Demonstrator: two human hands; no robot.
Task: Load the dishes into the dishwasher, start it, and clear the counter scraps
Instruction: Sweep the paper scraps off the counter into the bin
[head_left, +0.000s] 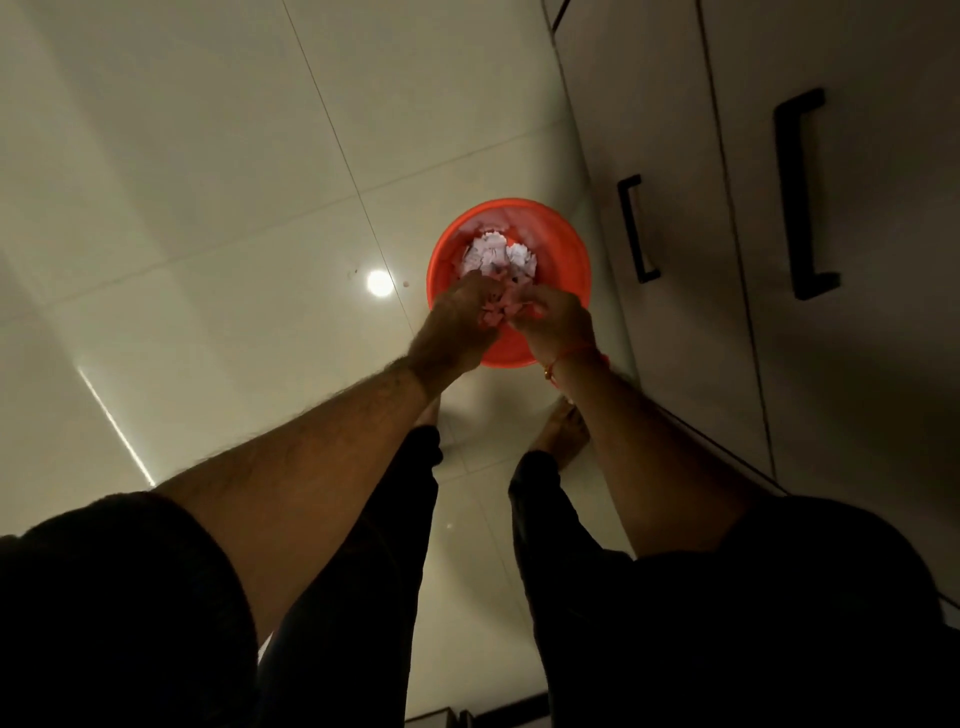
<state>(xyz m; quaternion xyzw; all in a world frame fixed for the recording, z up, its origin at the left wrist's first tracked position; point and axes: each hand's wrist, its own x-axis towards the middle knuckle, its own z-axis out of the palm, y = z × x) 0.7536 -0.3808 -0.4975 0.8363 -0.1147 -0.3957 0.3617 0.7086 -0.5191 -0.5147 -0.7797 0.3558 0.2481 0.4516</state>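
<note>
Floor: pale glossy floor tiles (208, 208) under me, a ceiling light mirrored in them; my bare feet stand just behind the bin.

Cabinets: grey cabinet doors (691, 260) on my right with black bar handles (638, 228), close beside the bin.

Bin: an orange plastic bin (566, 249), round and open-topped, stands on the floor. White crumpled paper (493, 254) already lies inside. I judge it light and easy to tip, so I keep my hands off its rim.

Left hand: my left hand (457, 317) is over the bin's near side, fingers curled around the scraps.

Right hand: my right hand (556, 322), with a red thread at the wrist, meets the left, fingers curled on the same bundle.

Scraps: the pinkish scraps (498, 312) are bunched between both hands, right above the bin's opening. They look like small, loose, soft bits, nearly weightless, likely to scatter or cling to my palms. Best cupped from both sides and beneath, then let go low over the opening.
</note>
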